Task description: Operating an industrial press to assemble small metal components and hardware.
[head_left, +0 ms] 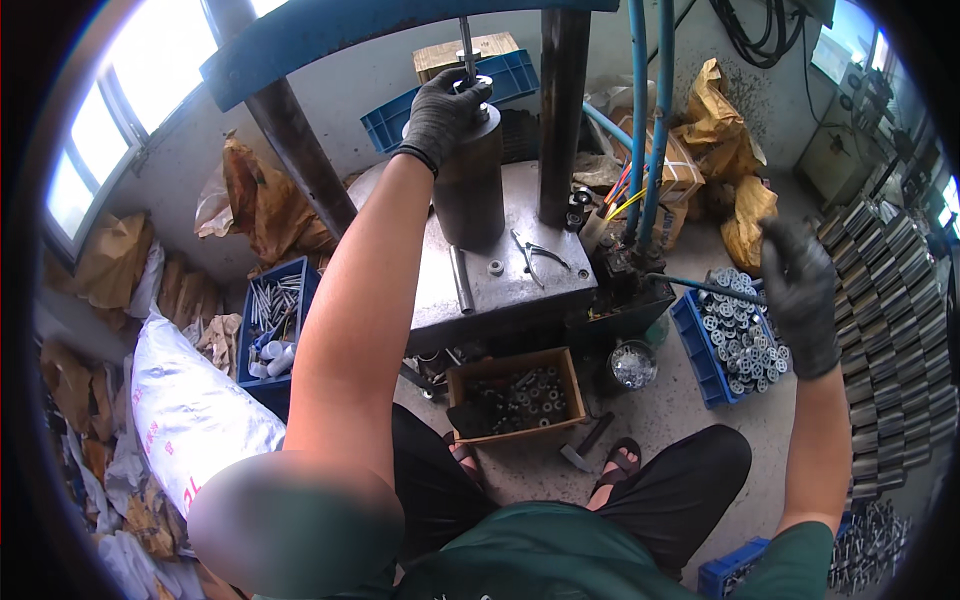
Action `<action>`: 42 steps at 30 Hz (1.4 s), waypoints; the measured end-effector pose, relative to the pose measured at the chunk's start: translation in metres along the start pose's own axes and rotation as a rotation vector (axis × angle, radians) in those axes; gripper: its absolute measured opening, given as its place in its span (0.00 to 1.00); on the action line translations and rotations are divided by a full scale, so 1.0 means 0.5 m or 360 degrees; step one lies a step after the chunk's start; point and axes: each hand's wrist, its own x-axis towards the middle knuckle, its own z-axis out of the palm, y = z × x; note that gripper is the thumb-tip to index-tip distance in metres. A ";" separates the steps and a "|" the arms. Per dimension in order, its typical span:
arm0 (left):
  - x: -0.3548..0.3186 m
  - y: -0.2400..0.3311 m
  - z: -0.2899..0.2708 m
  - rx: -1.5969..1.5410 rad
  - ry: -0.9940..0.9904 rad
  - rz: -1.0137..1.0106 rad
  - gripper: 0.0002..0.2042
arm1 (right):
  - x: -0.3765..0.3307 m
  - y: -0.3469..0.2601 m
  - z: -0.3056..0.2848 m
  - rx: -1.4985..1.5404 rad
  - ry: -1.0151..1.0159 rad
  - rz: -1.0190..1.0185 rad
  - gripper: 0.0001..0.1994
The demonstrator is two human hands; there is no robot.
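Note:
My left hand (442, 118), in a dark grey work glove, reaches forward to the top of an upright dark metal cylinder (472, 195). Its fingers close around a small shiny metal part (484, 84) there, just under a thin vertical rod (467, 45). The cylinder stands on a worn steel press table (400, 270). Off to the right hangs my right hand (803, 295), also gloved and blurred, so its fingers are hard to make out. Near it are a blue crate (690, 335) of round spoked metal parts (738, 335) and stacked metal tubes (885, 330).
Pliers (535, 258), a short metal bar (461, 280) and a small ring (495, 267) lie on the table. Thick posts (563, 120) flank the cylinder. Below are a cardboard box (517, 395) of small parts, a hammer (588, 443) and a bucket (633, 366). A blue bin (272, 325) stands left.

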 end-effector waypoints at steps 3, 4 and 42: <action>0.017 -0.012 -0.014 0.0140 0.0023 0.0071 0.15 | 0.105 0.066 0.043 -0.0045 0.0228 -0.0165 0.11; 0.013 -0.006 -0.008 0.0135 0.0017 0.0071 0.15 | 0.130 0.084 0.053 -0.0037 0.0256 -0.0105 0.11; 0.034 -0.042 -0.024 0.0173 0.0026 0.0089 0.17 | -0.181 -0.048 -0.040 0.0260 -0.1156 0.0478 0.13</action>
